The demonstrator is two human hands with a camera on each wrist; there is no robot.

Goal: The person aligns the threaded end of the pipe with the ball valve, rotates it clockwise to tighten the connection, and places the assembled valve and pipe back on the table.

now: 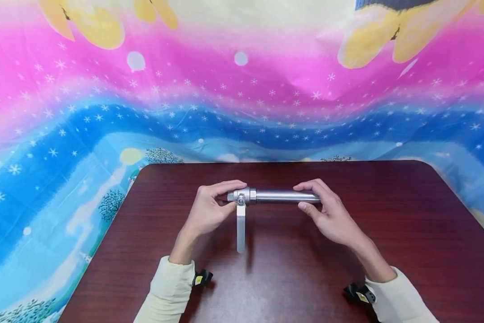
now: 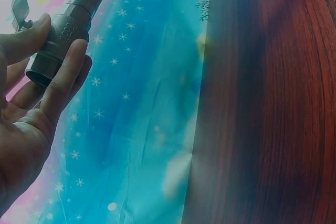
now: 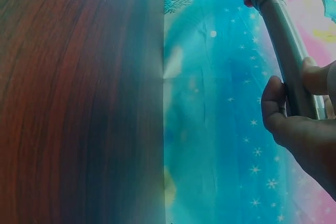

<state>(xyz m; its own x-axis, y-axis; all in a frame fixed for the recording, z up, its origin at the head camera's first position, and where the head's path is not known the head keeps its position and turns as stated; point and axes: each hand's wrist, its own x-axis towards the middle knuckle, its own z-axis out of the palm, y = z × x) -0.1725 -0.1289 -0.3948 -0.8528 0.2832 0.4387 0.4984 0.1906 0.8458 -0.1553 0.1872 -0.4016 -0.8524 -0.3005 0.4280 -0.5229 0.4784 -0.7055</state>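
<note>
On the ball valve [image 1: 244,196], raised marks [image 2: 67,34] are too blurred to be read. It is gripped by the left hand [image 1: 207,208]; the joined metal pipe [image 1: 278,196] is pinched by the right hand [image 1: 334,219]. Both parts are held above the wooden table [image 1: 290,273], whose side edges [image 1: 102,244] lie well away.

"What does the left hand [image 2: 31,135] hold?"
"A grey metal valve with a round open end [image 2: 62,32], pinched between thumb and fingers [image 2: 64,74]."
"And behind?"
"A blue snowflake-printed cloth [image 2: 131,129], bordering the reddish-brown wood-grained table [image 2: 262,108]."
</note>
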